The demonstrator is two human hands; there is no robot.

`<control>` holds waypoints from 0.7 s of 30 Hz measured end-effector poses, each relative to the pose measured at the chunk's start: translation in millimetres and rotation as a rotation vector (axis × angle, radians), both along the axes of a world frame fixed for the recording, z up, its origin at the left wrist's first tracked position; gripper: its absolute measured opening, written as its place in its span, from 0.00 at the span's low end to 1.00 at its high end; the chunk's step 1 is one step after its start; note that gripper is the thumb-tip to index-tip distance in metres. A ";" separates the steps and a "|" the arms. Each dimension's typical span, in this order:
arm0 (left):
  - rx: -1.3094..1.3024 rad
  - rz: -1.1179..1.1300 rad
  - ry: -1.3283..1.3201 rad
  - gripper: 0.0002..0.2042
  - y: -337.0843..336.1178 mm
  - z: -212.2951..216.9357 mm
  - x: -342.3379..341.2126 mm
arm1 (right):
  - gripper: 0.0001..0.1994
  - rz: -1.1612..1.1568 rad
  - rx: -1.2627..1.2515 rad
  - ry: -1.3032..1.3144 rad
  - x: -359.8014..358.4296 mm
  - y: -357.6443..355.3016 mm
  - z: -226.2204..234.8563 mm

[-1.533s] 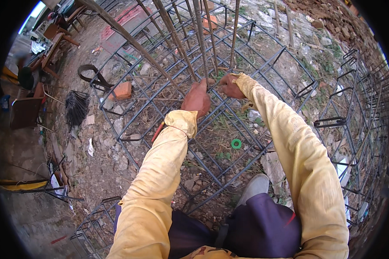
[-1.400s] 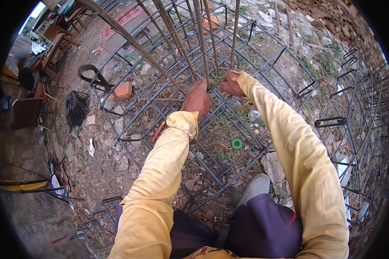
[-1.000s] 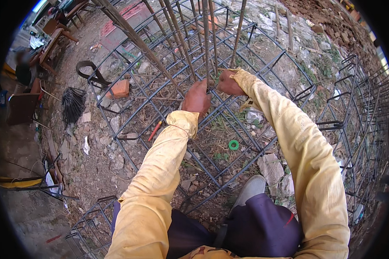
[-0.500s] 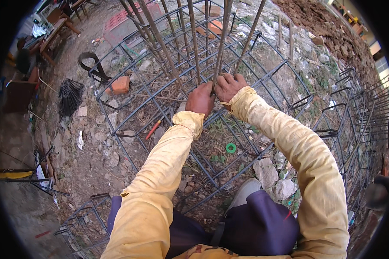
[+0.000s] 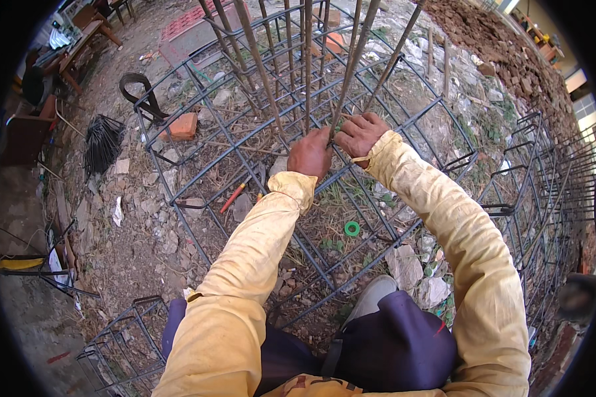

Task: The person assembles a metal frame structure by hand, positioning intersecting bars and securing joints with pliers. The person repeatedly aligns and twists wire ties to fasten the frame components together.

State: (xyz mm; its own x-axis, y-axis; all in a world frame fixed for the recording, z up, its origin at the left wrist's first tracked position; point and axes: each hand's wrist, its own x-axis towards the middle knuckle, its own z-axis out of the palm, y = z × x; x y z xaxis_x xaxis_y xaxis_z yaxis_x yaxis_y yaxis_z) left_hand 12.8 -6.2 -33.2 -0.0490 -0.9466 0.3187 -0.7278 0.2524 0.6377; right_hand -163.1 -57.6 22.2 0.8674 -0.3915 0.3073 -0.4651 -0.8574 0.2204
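My left hand (image 5: 310, 156) is closed at the foot of an upright rebar (image 5: 351, 73), where it rises from a mat of crossed steel bars (image 5: 271, 165). Close beside it, my right hand (image 5: 362, 135) has its fingers bent together against the same bar. Whatever lies between the fingers of either hand is hidden or too thin to name. Several more upright bars (image 5: 258, 59) stand just beyond my hands. On the mat, left of my left wrist, rests a red-handled tool (image 5: 232, 198). A green ring (image 5: 352, 228) lies below my hands.
Left of the mat are an orange brick (image 5: 182, 126), a black looped strip (image 5: 153, 109) and a dark bundle of thin rods (image 5: 104, 144). More rebar cages stand at right (image 5: 516, 178) and lower left (image 5: 122, 351). Broken stones (image 5: 404, 264) lie near my shoe (image 5: 372, 298).
My right hand has shifted slightly right and down, a little apart from my left hand. My left hand stays at the bar's foot. The whole view has tilted slightly.
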 end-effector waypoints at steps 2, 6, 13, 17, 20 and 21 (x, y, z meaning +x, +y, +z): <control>-0.009 -0.006 -0.011 0.18 -0.8 -2.1 2.0 | 0.08 -0.100 0.003 0.099 7.1 14.0 6.6; 0.006 -0.003 -0.010 0.19 -0.8 -7.1 4.3 | 0.09 -0.292 0.128 0.203 22.6 29.2 21.2; 0.043 0.023 0.026 0.16 4.4 5.6 1.8 | 0.10 -0.265 0.609 0.147 22.4 -22.2 45.7; -0.012 0.033 0.070 0.17 4.0 4.5 -5.9 | 0.11 -0.155 0.490 -0.019 13.8 -55.8 5.4; 0.029 0.069 0.045 0.20 6.3 4.9 -6.4 | 0.11 -0.260 0.554 -0.026 20.0 -56.2 1.6; 0.073 0.084 0.032 0.20 6.7 5.3 -5.9 | 0.11 -0.289 0.583 -0.065 18.2 -52.4 3.6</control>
State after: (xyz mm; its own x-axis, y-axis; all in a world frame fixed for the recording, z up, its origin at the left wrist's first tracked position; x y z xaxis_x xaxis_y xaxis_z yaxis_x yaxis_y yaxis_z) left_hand 6.9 0.5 -27.9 0.0409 -0.9677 0.2486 -0.7235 0.1430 0.6754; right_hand -144.9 -110.0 25.8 0.6890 -0.7244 0.0225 -0.6913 -0.6662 -0.2798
